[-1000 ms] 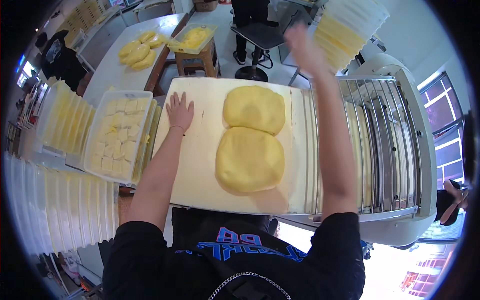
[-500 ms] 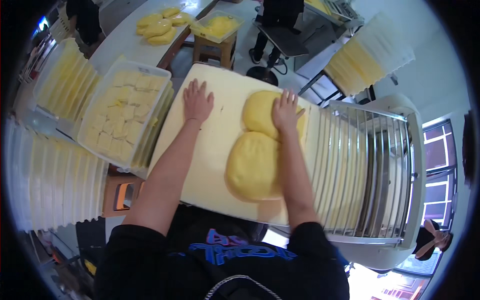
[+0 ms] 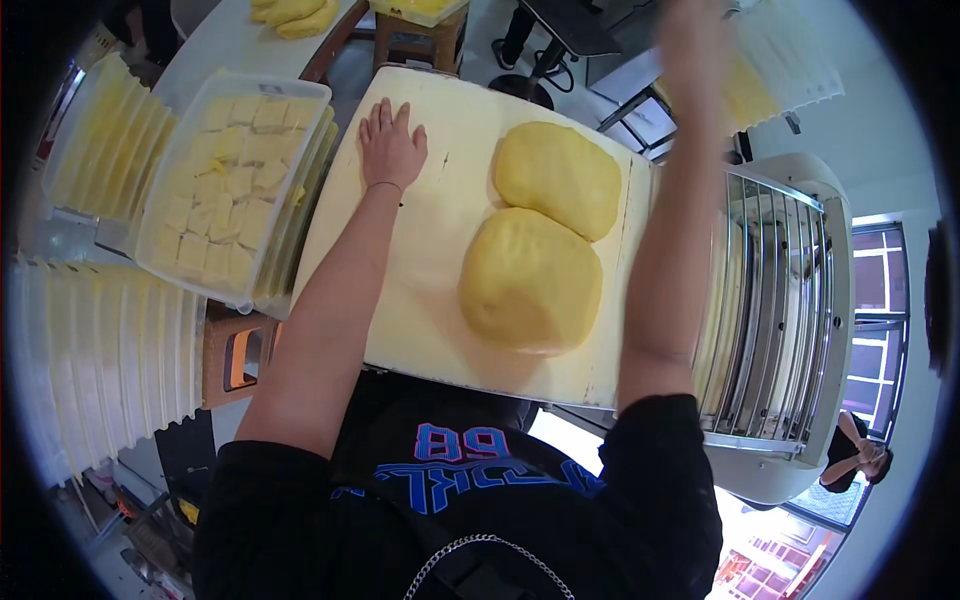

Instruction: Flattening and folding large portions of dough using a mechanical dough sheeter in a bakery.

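- Landmark for all positions: the cream work board [image 3: 440,250] in front of the person
- Left of the board: a clear plastic tray [image 3: 170,270] of cut pale-yellow dough squares [image 3: 225,190], touching a row of stacked white trays [image 3: 100,350] further left; nothing here has moved since a second ago
- On the board's left part: the left hand [image 3: 392,145] lies flat, palm down, fingers spread moderately and holding nothing; it has stayed pressed there through all three views
- On the board's right half: two rounded slabs of yellow dough [image 3: 545,235], one behind the other and touching at their edges; shape and place unchanged
- Over the board's far right corner: the right hand [image 3: 700,45], which half a second ago rested on the rear slab, has lifted clear and is now raised high and blurred; finger state cannot be told
- Right of the board: the machine's wire guard [image 3: 770,310], untouched
- Judgement: the dough is released and lies free on the board; only the left hand steadies the board
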Motion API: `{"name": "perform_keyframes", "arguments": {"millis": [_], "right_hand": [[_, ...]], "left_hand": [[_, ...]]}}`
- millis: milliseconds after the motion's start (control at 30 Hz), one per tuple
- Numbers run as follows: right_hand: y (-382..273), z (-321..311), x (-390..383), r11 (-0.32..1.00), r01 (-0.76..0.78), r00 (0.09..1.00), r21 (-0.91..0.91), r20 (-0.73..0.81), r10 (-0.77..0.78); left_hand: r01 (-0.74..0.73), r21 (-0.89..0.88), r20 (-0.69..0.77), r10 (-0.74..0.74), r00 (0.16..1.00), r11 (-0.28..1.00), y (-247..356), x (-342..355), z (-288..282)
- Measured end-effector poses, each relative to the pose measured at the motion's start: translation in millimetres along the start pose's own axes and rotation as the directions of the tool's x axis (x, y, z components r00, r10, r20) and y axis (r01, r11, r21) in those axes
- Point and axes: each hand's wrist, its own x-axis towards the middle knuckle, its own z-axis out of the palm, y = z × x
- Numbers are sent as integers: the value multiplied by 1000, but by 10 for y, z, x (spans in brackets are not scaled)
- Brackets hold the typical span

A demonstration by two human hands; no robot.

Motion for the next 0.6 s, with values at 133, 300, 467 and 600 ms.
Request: {"name": "perform_keyframes", "arguments": {"millis": [133, 300, 467, 600], "right_hand": [[-748, 1918, -1516, 968, -223, 908, 117, 387, 162], [-276, 1940, -1436, 965, -172, 850, 200, 525, 42], [366, 733, -62, 965, 264, 958, 1, -113, -262], [202, -438, 53, 816, -241, 926, 525, -127, 355]], "left_hand": [[-14, -59, 50, 17, 999, 998, 160, -244, 231], [-14, -55, 45, 17, 999, 998, 128, -238, 50], [-5, -26, 6, 5, 1000, 1000, 34, 28, 17], [-6, -15, 24, 6, 1000, 1000, 50, -14, 21]]}}
